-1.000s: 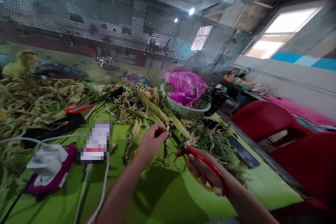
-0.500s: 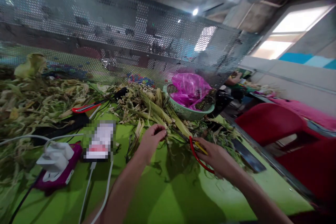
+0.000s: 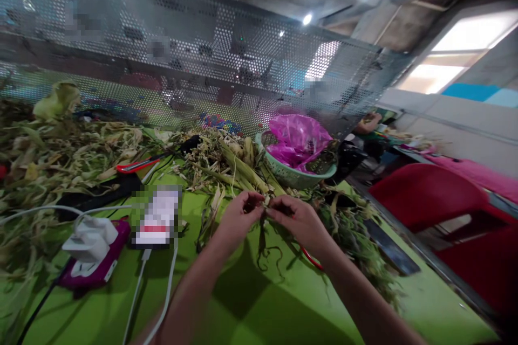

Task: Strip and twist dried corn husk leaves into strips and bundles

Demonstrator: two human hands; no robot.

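Left hand (image 3: 245,211) and right hand (image 3: 298,216), pinched nearly closed, hold a dried plant strand (image 3: 262,233) — likely light, brittle, best gripped at its top — well inside the worktop's (image 3: 445,302) right edge.

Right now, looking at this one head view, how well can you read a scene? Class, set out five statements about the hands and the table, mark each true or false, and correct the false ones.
1. The left hand and right hand are close together at a dried plant strand. True.
2. The pink bag lies flat on the table. False: it sits in the pale green basket.
3. The phone lies to the left of the left hand. True.
4. The power strip has a yellow casing. False: its casing is purple.
5. A red chair stands to the right of the table. True.
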